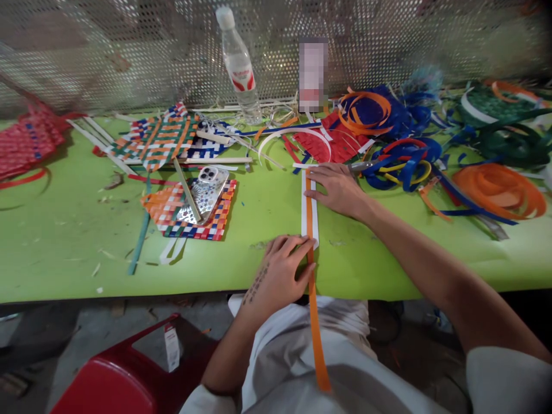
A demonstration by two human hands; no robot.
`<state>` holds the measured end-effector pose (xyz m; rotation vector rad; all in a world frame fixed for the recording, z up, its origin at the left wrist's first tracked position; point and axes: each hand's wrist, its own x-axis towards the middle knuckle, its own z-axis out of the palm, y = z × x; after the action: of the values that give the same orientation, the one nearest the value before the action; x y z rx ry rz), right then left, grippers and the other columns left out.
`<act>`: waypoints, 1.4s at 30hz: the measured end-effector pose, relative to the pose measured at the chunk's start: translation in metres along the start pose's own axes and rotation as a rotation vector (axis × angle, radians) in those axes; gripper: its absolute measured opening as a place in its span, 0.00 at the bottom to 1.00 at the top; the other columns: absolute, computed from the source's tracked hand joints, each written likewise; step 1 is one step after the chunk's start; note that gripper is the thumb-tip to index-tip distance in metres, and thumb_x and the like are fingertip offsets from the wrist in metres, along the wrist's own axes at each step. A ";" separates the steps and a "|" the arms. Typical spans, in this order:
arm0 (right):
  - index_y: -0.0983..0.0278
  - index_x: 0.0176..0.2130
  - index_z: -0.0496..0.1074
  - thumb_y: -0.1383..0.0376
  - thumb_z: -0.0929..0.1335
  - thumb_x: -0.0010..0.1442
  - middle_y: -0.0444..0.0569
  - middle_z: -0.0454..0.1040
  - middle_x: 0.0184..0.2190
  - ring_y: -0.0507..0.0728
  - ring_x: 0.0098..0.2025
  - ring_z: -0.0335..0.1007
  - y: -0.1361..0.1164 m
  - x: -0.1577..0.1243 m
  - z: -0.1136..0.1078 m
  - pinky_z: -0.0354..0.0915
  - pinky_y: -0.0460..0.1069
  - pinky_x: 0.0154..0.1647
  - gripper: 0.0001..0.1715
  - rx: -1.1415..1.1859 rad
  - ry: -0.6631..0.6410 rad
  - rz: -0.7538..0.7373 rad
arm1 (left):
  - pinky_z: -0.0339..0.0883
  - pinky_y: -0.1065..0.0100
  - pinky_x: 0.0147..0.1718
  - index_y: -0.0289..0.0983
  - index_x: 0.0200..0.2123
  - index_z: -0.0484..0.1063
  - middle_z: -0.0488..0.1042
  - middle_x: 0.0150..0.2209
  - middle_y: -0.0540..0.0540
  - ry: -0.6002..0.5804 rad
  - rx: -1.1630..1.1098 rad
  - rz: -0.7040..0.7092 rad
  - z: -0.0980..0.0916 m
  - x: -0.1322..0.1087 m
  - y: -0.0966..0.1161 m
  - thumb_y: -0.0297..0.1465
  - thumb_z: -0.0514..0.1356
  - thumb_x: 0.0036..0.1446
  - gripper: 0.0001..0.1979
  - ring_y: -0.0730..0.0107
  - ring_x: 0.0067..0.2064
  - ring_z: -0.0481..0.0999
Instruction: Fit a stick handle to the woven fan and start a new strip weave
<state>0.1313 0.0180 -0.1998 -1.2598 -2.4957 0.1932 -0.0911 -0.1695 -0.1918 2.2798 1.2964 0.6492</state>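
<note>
An orange strip (316, 322) lies over a white strip (314, 210) on the green table (64, 230) and hangs off the front edge over my lap. My left hand (282, 273) presses its fingers on the strips' near end, thumb against the orange strip. My right hand (338, 187) lies flat with fingers stretched out, holding down the strips' far end. A blue strip runs beside them at the far end.
A phone (203, 192) rests on a small woven mat (192, 213). Another woven piece (157, 138) and a water bottle (239, 63) stand behind. Coils of blue (401, 164) and orange (500, 190) strip lie to the right. A red stool (129, 374) stands below.
</note>
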 end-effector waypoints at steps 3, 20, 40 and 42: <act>0.58 0.66 0.77 0.48 0.67 0.75 0.51 0.73 0.70 0.71 0.73 0.63 0.000 0.000 -0.001 0.57 0.69 0.73 0.28 0.004 -0.007 0.008 | 0.70 0.45 0.63 0.42 0.69 0.70 0.76 0.60 0.40 0.000 0.003 0.000 -0.001 0.000 0.001 0.30 0.63 0.71 0.25 0.50 0.62 0.72; 0.61 0.66 0.77 0.49 0.63 0.77 0.54 0.76 0.68 0.71 0.73 0.64 -0.001 0.000 0.001 0.56 0.69 0.73 0.30 -0.060 -0.015 -0.026 | 0.69 0.44 0.62 0.42 0.69 0.68 0.75 0.63 0.40 -0.023 0.042 0.000 -0.002 0.001 0.001 0.29 0.63 0.69 0.27 0.48 0.62 0.72; 0.60 0.68 0.75 0.48 0.59 0.79 0.52 0.74 0.69 0.71 0.73 0.62 -0.002 -0.002 0.000 0.53 0.69 0.73 0.32 -0.059 -0.027 -0.033 | 0.70 0.46 0.61 0.42 0.66 0.71 0.77 0.61 0.43 -0.035 0.100 0.009 -0.008 0.005 0.003 0.29 0.65 0.68 0.25 0.49 0.60 0.74; 0.60 0.68 0.75 0.49 0.60 0.78 0.53 0.74 0.69 0.72 0.73 0.62 -0.003 -0.001 -0.001 0.53 0.69 0.73 0.32 -0.050 -0.026 -0.034 | 0.70 0.46 0.61 0.41 0.67 0.71 0.77 0.62 0.42 -0.033 0.116 0.019 -0.007 0.004 0.004 0.29 0.64 0.68 0.25 0.49 0.60 0.73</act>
<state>0.1303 0.0153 -0.1987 -1.2402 -2.5568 0.1408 -0.0912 -0.1665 -0.1832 2.3872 1.3304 0.5532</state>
